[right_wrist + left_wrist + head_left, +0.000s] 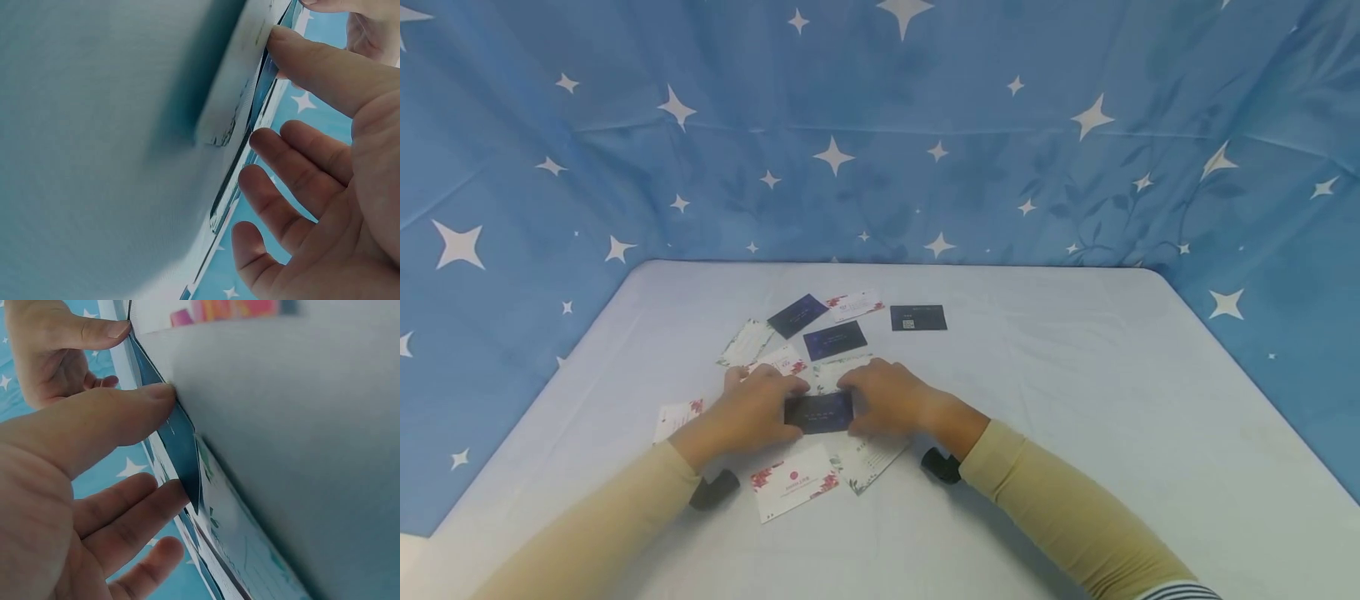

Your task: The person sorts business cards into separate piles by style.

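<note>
A dark blue card (818, 412) lies among scattered cards near the middle of the white table (1075, 375). My left hand (775, 408) grips its left end and my right hand (861, 404) grips its right end. In the left wrist view the left hand (172, 444) has its thumb on one edge of the dark card (182, 447) and its fingers at the opposite edge. In the right wrist view the right hand (262, 87) sets its thumb tip on the card's edge (257, 94), with the fingers reaching toward it from below. The card looks slightly raised off the cards under it.
Three more dark cards (835, 340) lie beyond the hands. White floral cards lie around them: one nearest me (794, 482), one under the right hand (868, 462), one at the left (677, 417). A blue star-printed cloth (880, 150) walls in the table.
</note>
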Demonstrator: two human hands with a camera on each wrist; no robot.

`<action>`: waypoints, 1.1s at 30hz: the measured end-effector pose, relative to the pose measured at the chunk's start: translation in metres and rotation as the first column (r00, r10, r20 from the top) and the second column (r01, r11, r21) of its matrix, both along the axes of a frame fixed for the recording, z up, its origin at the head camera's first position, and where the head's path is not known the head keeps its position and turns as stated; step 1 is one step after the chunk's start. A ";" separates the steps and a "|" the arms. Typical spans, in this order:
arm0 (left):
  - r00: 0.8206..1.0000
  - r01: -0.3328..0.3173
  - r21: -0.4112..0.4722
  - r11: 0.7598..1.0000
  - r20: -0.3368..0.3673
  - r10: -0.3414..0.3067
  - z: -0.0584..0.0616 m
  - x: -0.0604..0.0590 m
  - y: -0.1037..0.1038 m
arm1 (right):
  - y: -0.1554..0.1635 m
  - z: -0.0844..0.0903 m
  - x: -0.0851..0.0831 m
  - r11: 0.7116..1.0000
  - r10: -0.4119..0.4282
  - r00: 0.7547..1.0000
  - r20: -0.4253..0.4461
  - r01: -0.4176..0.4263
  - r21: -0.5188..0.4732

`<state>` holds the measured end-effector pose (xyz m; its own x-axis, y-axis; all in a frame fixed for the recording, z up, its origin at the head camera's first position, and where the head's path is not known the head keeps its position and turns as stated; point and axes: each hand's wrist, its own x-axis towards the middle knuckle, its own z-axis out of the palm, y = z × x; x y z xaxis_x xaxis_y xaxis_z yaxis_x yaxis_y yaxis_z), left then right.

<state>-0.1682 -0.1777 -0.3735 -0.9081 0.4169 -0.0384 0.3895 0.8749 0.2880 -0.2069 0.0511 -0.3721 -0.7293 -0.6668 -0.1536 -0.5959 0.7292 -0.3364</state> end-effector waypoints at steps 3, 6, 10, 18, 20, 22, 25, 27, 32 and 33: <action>1.000 0.004 -0.013 1.000 -0.010 -0.004 0.001 0.001 0.000 | 0.000 0.000 0.001 1.000 -0.004 1.000 0.006 0.004 -0.001; 1.000 0.008 -0.022 1.000 -0.023 -0.008 0.001 0.001 0.001 | 0.000 0.000 0.001 1.000 -0.011 1.000 0.012 0.011 0.001; 0.999 0.020 -0.029 0.999 -0.043 -0.021 0.002 0.002 0.001 | -0.001 0.001 0.002 1.000 -0.014 1.000 0.007 0.014 0.005; 0.998 0.046 -0.001 0.999 -0.049 -0.046 0.013 0.005 0.000 | 0.002 0.000 0.002 1.000 0.017 0.999 -0.039 -0.017 0.016; 0.998 0.047 0.006 0.999 -0.049 -0.047 0.014 0.005 -0.001 | 0.003 0.001 0.003 1.000 0.021 0.999 -0.049 -0.020 0.021; 0.998 0.047 0.009 0.999 -0.042 -0.047 0.015 0.005 -0.001 | 0.004 0.003 0.003 1.000 0.023 0.998 -0.052 -0.022 0.019; 0.998 0.046 0.008 0.999 -0.035 -0.045 0.016 0.005 -0.002 | 0.004 0.006 0.005 1.000 0.025 0.998 -0.050 -0.024 0.008; 0.998 0.045 0.010 0.999 -0.033 -0.044 0.016 0.004 -0.002 | 0.005 0.006 0.005 1.000 0.031 0.998 -0.054 -0.031 -0.001; 0.998 0.041 0.018 0.999 -0.041 -0.040 0.020 0.004 -0.001 | 0.008 0.004 0.002 0.999 0.037 0.997 -0.069 -0.039 -0.029; 0.998 0.042 0.026 0.999 -0.043 -0.040 0.021 0.004 -0.001 | 0.010 0.004 0.001 0.999 0.032 0.997 -0.066 -0.034 -0.037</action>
<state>-0.1646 -0.1783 -0.3525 -0.8908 0.4542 0.0115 0.4372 0.8501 0.2936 -0.2054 0.0609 -0.3682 -0.7145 -0.6951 -0.0799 -0.6411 0.6962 -0.3230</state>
